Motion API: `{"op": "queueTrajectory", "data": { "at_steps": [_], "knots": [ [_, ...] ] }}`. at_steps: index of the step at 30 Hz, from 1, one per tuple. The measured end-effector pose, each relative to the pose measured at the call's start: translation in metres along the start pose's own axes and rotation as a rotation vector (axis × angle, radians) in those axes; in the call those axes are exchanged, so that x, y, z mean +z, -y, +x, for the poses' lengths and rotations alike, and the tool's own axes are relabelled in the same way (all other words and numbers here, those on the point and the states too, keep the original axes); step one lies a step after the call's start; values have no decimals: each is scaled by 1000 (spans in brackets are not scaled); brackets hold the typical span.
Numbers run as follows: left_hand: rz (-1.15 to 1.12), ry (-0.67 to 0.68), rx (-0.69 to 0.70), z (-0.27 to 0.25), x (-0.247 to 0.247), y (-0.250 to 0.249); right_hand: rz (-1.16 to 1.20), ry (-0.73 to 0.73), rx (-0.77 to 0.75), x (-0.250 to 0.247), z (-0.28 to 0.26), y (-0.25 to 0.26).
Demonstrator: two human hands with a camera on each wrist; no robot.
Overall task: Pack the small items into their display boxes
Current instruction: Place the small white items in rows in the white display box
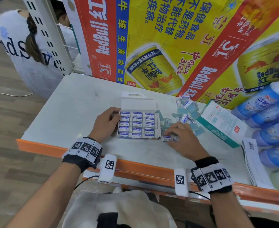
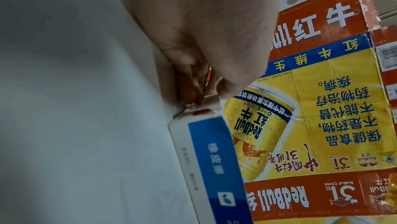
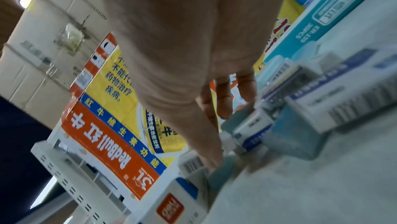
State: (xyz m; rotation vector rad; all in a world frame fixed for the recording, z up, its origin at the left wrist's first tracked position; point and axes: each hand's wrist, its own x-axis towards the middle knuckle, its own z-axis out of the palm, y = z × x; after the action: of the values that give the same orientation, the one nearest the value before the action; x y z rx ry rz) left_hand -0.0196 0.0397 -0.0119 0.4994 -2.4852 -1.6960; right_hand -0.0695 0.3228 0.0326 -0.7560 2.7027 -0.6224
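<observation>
Nearest me, left hand (image 1: 106, 122) grips the display box (image 1: 138, 125) at its left wall, mid-shelf; I count its eraser rows nearly full. Right hand (image 1: 184, 139) pinches loose erasers (image 1: 168, 138) just off the box's near right corner. Next, I judge: slot them into the remaining gap.

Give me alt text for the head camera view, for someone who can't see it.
A person's left hand steadies an open display box filled with rows of erasers, while the right hand picks up a loose eraser beside it. More loose erasers lie scattered on the white table, in front of Red Bull cartons.
</observation>
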Motion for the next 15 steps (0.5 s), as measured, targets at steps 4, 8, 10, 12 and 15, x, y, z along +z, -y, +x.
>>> {"op": "queueTrajectory", "data": {
  "at_steps": [4,8,10,12,15],
  "knots": [
    [-7,1,5,0,0,0,183,-128,12,-8,3,6],
    [-17,4,10,0,0,0,265,-167,-67,-3,12,28],
    [-14,2,15,0,-1,0,255,-134,-90,4,19,41],
    [-15,5,7,0,0,0,220,-98,-104,12,26,52],
    [-11,0,-10,1,1,0,178,-47,-133,20,33,62]
  ]
}}
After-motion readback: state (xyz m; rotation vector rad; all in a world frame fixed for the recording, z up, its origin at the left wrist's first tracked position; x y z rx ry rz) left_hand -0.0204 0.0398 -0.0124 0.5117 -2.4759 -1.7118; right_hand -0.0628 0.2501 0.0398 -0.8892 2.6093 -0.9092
